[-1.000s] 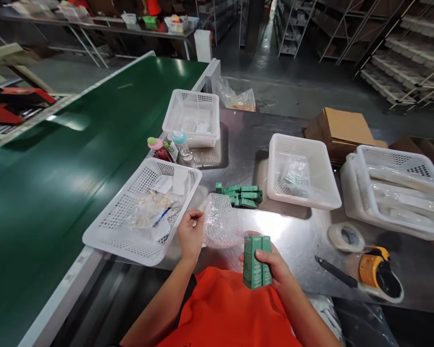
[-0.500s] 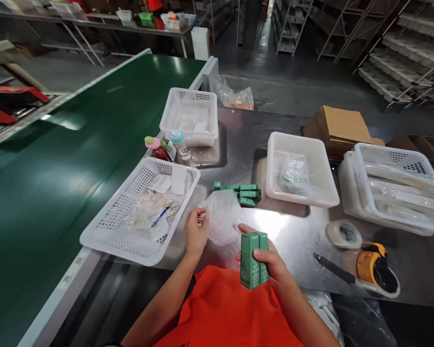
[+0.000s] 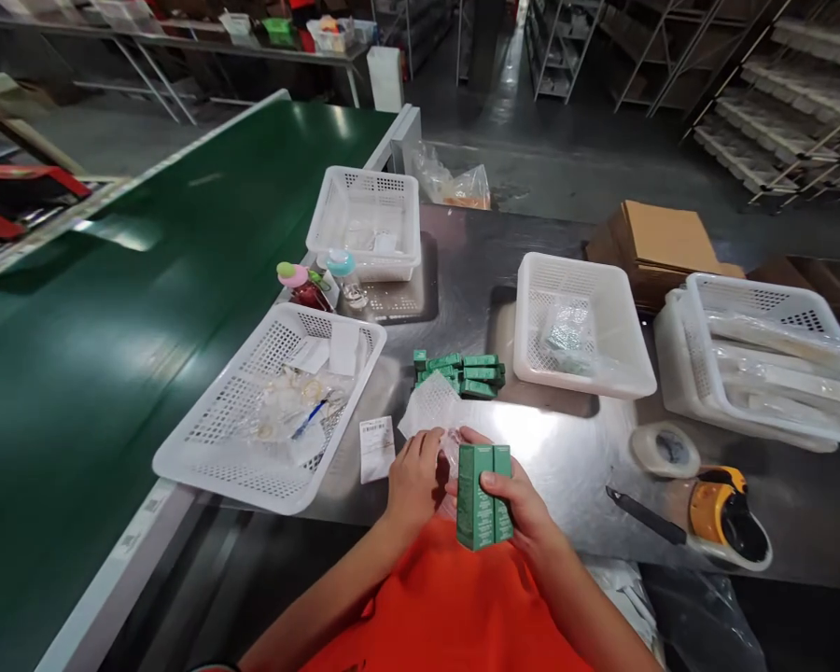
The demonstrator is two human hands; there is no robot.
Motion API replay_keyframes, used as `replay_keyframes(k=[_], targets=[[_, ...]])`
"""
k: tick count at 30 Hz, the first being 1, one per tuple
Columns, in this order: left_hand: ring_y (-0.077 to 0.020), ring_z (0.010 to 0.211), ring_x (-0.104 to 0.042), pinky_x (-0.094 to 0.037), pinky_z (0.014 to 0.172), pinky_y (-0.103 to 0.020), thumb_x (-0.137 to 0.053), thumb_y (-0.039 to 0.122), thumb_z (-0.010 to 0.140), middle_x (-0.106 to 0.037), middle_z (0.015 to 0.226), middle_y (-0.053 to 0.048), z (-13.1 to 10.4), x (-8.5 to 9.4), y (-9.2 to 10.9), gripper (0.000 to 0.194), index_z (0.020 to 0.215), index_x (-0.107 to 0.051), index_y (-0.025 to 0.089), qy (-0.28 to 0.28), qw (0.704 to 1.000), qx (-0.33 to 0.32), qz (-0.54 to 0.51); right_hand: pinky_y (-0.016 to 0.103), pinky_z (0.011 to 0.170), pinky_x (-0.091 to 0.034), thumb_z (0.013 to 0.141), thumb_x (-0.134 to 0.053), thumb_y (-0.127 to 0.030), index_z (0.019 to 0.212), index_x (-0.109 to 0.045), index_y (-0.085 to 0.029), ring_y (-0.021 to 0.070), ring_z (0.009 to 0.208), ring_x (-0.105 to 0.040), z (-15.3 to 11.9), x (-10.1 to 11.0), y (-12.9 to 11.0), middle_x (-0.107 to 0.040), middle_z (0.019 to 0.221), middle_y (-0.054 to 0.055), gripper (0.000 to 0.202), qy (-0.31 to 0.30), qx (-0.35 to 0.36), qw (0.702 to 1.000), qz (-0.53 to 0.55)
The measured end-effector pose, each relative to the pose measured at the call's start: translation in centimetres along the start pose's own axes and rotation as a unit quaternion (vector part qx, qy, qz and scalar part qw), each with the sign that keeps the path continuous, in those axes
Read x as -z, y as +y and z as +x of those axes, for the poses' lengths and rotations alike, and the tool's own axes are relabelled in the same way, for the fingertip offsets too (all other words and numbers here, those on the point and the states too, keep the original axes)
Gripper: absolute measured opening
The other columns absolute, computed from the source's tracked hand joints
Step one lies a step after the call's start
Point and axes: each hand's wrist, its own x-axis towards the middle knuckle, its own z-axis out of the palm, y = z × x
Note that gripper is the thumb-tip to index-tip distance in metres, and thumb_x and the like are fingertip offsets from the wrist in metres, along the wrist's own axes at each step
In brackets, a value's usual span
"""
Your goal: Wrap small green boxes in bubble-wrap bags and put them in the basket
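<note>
Two green boxes [image 3: 477, 495] stand side by side in my right hand [image 3: 522, 499], thumb across their front. My left hand [image 3: 414, 476] is closed on the bubble wrap [image 3: 430, 406], just left of the boxes; part of the wrap is bunched between both hands. Beyond the wrap, several small green boxes [image 3: 480, 373] lie in a cluster on the metal table [image 3: 553, 448]. A white printed slip [image 3: 376, 450] rests on the table left of my left hand.
A white basket with bags and a blue pen [image 3: 273, 467] is at the left. Further baskets stand behind [image 3: 364, 266] and at the right [image 3: 588, 383]. A tape roll [image 3: 666, 452], a black-handled tool [image 3: 648, 518] and a yellow tape dispenser [image 3: 714, 513] lie at the right.
My left hand has moved right, to beside the boxes, drawing the bubble wrap in and bunching it. The printed slip is now uncovered. My right hand with the boxes shifted slightly left.
</note>
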Motion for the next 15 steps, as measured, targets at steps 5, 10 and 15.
replay_keyframes(k=[5,10,15], targets=[[-0.0265,0.101,-0.064,-0.05,0.088,-0.038,-0.059,0.015,0.074,-0.068,0.112,-0.01,0.7,0.3,0.7,0.046,0.119,-0.061,0.023,-0.023,0.988,0.026,-0.153,0.034,0.065,-0.06,0.059,-0.086,-0.033,0.137,-0.047,-0.02,0.0247,0.074,-0.074,0.2,-0.9,0.0,-0.075,0.088,0.006,0.089,-0.031,-0.022,0.999,0.008],[-0.02,0.071,-0.066,-0.05,0.069,-0.032,-0.061,0.024,0.075,-0.07,0.079,-0.002,1.7,0.3,-0.2,0.032,0.107,-0.061,0.021,-0.038,0.936,0.173,-0.304,0.034,0.063,-0.06,0.054,-0.088,-0.031,0.115,-0.061,-0.021,0.0237,0.073,-0.073,0.8,-0.6,-0.7,-0.074,0.106,0.009,0.068,0.023,0.018,1.0,-0.004],[-0.0127,0.053,-0.052,-0.041,0.051,-0.024,-0.068,0.061,0.069,-0.059,0.06,0.001,2.5,1.1,-2.3,0.045,0.071,-0.059,0.017,0.024,0.852,0.286,-0.437,0.033,0.067,-0.059,0.051,-0.09,-0.033,0.091,-0.071,-0.014,0.023,0.078,-0.071,1.4,1.1,-1.5,-0.075,0.097,0.011,0.048,0.16,0.052,0.986,-0.014]])
